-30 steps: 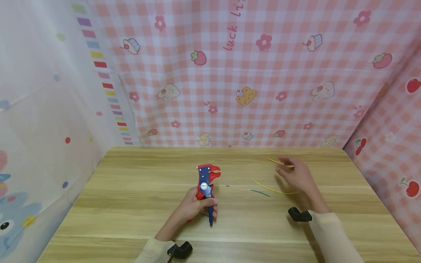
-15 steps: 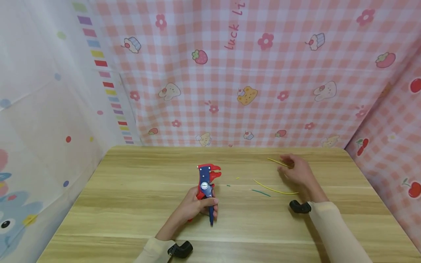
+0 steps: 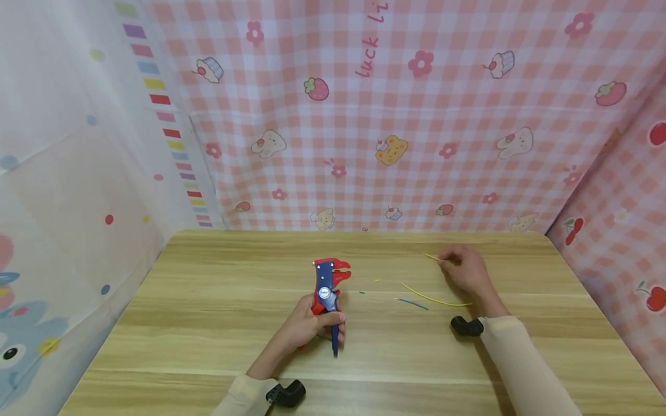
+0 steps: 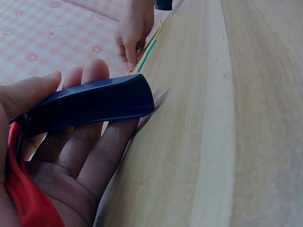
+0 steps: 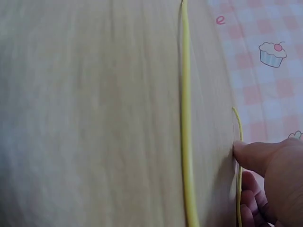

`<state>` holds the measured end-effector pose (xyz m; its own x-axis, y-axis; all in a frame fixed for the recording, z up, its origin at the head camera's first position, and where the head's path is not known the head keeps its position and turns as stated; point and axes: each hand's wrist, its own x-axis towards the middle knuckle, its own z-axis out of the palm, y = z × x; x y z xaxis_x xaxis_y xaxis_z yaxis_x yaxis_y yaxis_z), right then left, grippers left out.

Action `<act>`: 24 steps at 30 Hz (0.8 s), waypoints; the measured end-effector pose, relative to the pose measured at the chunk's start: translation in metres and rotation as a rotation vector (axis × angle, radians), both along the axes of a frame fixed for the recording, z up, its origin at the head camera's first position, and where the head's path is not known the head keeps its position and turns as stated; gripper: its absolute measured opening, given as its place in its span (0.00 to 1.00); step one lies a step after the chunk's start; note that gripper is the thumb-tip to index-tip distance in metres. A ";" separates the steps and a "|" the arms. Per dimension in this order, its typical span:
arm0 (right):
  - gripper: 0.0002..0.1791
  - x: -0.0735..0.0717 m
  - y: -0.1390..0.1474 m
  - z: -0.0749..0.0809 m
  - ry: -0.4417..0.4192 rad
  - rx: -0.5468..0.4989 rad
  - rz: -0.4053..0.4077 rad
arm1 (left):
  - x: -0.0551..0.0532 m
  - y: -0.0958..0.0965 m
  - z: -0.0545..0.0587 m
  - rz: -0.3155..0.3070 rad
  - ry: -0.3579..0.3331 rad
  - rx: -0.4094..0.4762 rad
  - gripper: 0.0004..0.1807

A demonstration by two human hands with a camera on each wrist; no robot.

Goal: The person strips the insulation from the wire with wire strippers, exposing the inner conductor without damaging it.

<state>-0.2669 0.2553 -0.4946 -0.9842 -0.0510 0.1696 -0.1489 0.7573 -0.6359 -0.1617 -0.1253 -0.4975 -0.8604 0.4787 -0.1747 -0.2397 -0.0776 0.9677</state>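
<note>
My left hand [image 3: 304,325] holds a red and blue wire stripper [image 3: 325,280] upright above the table, its red jaws pointing right. The left wrist view shows the blue handle [image 4: 94,104] lying across the fingers, with the thumb against it. Over at the back right, my right hand [image 3: 470,273] pinches a thin yellow wire [image 3: 431,256] near one end between thumb and fingertips. In the right wrist view the thumb [image 5: 255,156] covers part of that wire. A second, longer yellow wire [image 3: 434,299] lies curved in front of the right hand, beside a short green wire [image 3: 413,304].
A tiny yellow scrap [image 3: 377,281] and a tiny green scrap [image 3: 362,292] lie on the wooden table [image 3: 208,323] just right of the stripper. A pink checked cloth [image 3: 333,127] hangs behind the table's back edge. Further printed cloths stand at both sides.
My right hand has closed its fingertips on the far yellow wire and shifted slightly, moving the wire's tip a little. The left hand and the wire stripper stay nearly still.
</note>
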 end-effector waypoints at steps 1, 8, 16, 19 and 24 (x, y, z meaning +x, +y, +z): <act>0.08 0.000 -0.001 0.000 -0.001 0.003 -0.005 | 0.000 0.000 0.000 -0.001 0.000 0.000 0.19; 0.07 0.004 -0.004 0.004 -0.052 0.027 -0.024 | 0.000 0.000 0.000 0.000 0.003 -0.004 0.19; 0.08 0.011 -0.001 0.006 -0.057 -0.004 -0.054 | 0.000 -0.001 0.001 -0.006 -0.004 -0.007 0.20; 0.09 0.012 0.000 0.007 -0.048 -0.008 -0.059 | 0.000 -0.001 0.001 -0.005 0.001 -0.007 0.20; 0.08 0.016 -0.001 0.011 -0.038 -0.032 -0.065 | 0.000 -0.001 0.001 -0.003 0.003 -0.008 0.20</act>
